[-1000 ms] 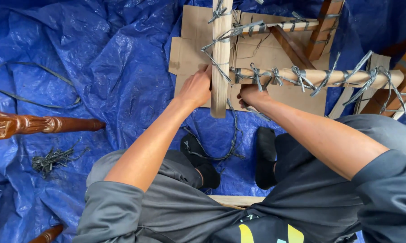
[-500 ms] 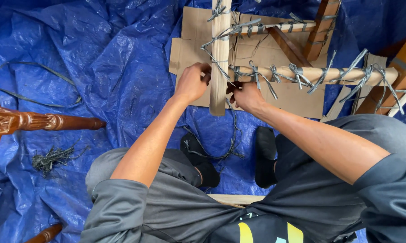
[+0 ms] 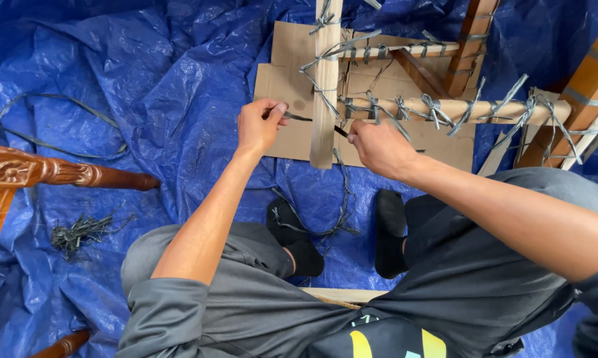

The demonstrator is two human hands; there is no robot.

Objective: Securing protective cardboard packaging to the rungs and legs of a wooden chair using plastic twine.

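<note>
Person seated, grey trousers, knees apart; black socks (image 3: 299,232) on blue tarp (image 3: 146,79) between legs. Thin wooden slat (image 3: 342,295) lies under knees.

L hand (image 3: 259,124): fingers pinched shut on end of a dark flat strap (image 3: 298,118), pulled taut to the left of the upright wooden slat (image 3: 325,86). R hand (image 3: 378,147): fingers closed on same strap just right of the slat; strap seems to run behind the slat, exact path can't tell. Loose strap tail (image 3: 342,199) hangs down from slat twd socks.

Beyond hands: horiz. round pole (image 3: 458,107) bound w/ grey strap wraps, crossing the slat. Cardboard sheet (image 3: 286,73) under the frame, flat on tarp.

Far left: carved brown wood leg (image 3: 80,174), small pile of strap offcuts (image 3: 80,232) near it, long loose strap (image 3: 60,109) curled on tarp.
</note>
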